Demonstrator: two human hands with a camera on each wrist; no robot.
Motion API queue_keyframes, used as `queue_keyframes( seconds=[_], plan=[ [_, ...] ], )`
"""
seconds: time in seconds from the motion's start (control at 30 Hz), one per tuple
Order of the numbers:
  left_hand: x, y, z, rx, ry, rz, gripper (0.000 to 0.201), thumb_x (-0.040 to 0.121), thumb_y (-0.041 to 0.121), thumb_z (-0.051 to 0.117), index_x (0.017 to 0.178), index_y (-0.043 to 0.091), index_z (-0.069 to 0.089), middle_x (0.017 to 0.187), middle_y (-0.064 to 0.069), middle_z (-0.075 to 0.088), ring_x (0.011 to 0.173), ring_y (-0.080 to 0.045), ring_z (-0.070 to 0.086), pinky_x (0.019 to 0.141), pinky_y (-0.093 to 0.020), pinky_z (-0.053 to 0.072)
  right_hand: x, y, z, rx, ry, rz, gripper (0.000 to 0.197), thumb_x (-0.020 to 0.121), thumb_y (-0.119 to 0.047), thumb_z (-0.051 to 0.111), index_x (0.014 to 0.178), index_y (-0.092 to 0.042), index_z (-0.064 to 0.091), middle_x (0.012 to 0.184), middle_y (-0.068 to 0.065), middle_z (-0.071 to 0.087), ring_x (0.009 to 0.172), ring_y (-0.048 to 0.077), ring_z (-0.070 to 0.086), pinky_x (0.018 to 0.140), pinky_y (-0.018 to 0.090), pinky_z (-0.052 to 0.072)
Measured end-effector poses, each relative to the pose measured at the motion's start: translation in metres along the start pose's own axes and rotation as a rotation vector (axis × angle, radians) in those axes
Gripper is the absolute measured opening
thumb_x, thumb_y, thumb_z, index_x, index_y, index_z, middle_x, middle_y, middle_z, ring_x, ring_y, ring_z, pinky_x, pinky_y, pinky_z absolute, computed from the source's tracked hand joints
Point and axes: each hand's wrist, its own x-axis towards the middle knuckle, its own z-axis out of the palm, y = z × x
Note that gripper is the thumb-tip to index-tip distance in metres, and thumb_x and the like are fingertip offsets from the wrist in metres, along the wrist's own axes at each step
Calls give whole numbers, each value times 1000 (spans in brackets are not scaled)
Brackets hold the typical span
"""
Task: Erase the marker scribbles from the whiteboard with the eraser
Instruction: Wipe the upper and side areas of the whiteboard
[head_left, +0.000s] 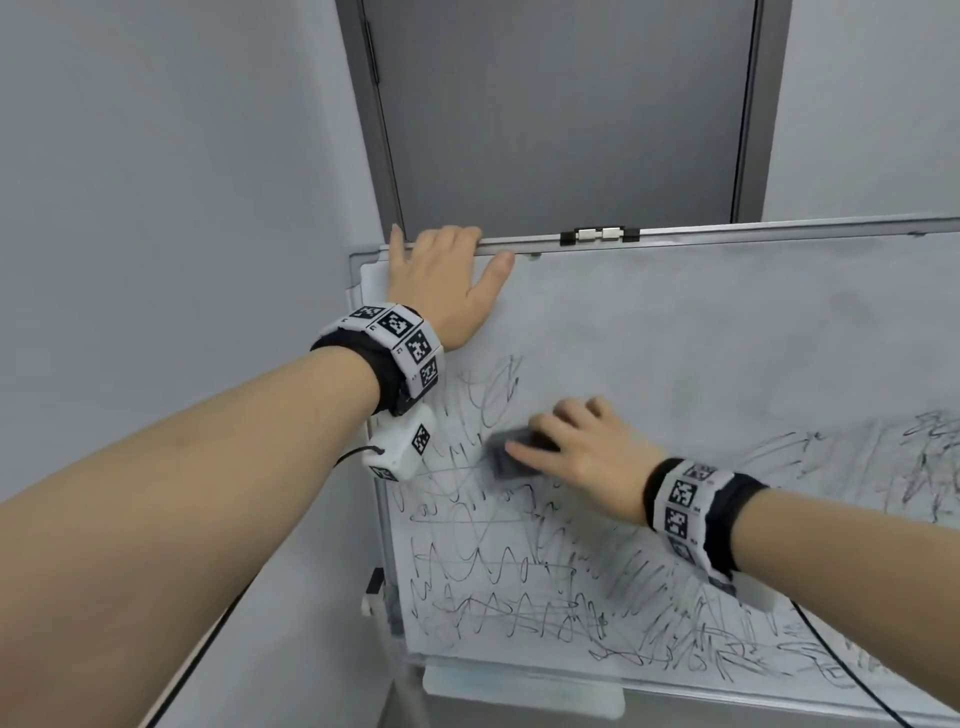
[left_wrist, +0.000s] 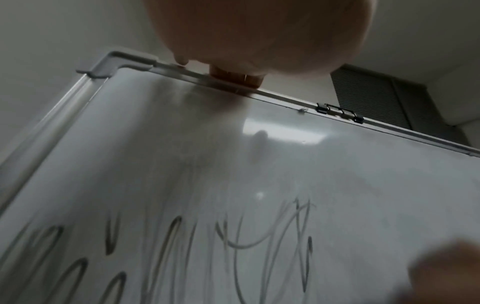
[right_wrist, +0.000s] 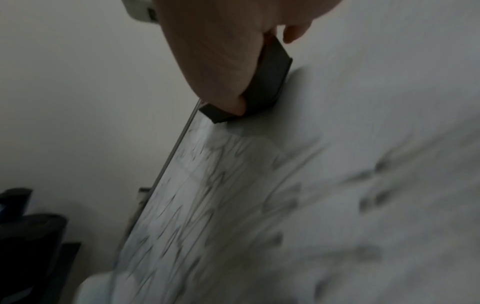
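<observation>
A whiteboard (head_left: 727, 332) on a stand fills the right half of the head view, its upper band wiped to a grey smear. Black marker scribbles (head_left: 498, 566) cover the lower part and run off to the right. My right hand (head_left: 566, 447) grips a dark grey eraser (head_left: 506, 452) and presses it flat on the board at the top of the scribbles. In the right wrist view the eraser (right_wrist: 270, 82) sits under my thumb. My left hand (head_left: 441, 280) holds the board's top edge near its left corner, fingers curled over the frame (left_wrist: 285, 100), thumb on the face.
A grey door (head_left: 561, 114) stands behind the board, with pale walls on both sides. A metal clip (head_left: 600, 235) sits on the top frame. A white tray (head_left: 519, 691) hangs under the board's bottom edge. A black cable (head_left: 852, 670) trails from my right wrist.
</observation>
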Motion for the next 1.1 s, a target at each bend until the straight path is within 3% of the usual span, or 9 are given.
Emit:
queue_keyframes(
  seconds=[0.17,0.27,0.33,0.43,0.5,0.57,0.67,0.87,1.1],
  plan=[
    [-15,-43,3,-29,182,-134,73,94,59,21,146,10,37,154,-15,33,145,-33,25,121,-56,6,51,28,-36,47,226,322,63,79,-10,67,139,-25,51,123,10,52,98,33,44,74,41,36],
    [-31,-83,12,-282,153,-334,73,99,52,24,154,4,19,156,-20,28,144,-35,27,122,-49,15,53,5,-19,37,249,274,63,78,-8,70,137,-22,52,122,11,52,96,33,45,75,40,35],
    [-48,-96,21,-538,15,-349,68,105,43,27,156,2,9,159,-20,24,146,-31,27,121,-39,19,41,-22,4,38,100,101,68,74,-8,69,137,-24,50,122,10,52,96,33,46,76,41,37],
    [-69,-115,40,-699,-146,-395,54,107,43,22,136,2,43,132,-18,56,127,-32,52,106,-34,37,35,-39,21,-7,-121,-55,70,74,-13,69,138,-29,47,126,7,50,100,29,46,77,42,39],
    [-76,-127,50,-790,-171,-459,63,102,53,21,107,7,63,104,-19,68,104,-35,65,101,-43,49,53,-30,9,-9,-41,34,68,73,-11,68,137,-27,51,124,8,52,99,31,47,76,42,40],
    [-84,-136,56,-867,-222,-533,66,97,57,22,82,6,61,76,-21,63,80,-40,67,85,-56,57,78,-15,-13,16,111,212,63,75,-10,67,136,-22,54,122,13,54,98,34,46,75,43,39],
    [-96,-137,62,-874,-260,-540,77,101,56,22,90,-11,60,73,-24,63,82,-46,68,79,-56,59,99,-10,-26,34,256,398,54,82,-15,66,135,-18,55,121,16,54,96,35,45,74,43,37],
    [-97,-133,69,-783,-255,-520,85,93,66,15,92,-1,66,82,-23,70,82,-37,69,83,-51,58,60,-93,28,-38,-242,-155,74,63,-15,69,135,-26,52,115,8,53,94,29,41,74,42,41],
    [-98,-131,66,-818,-275,-545,73,100,59,18,94,3,64,85,-23,68,82,-36,70,79,-50,60,127,-47,-15,-77,151,316,67,70,-5,63,135,-19,53,117,13,55,88,31,43,70,40,30]
  ],
)
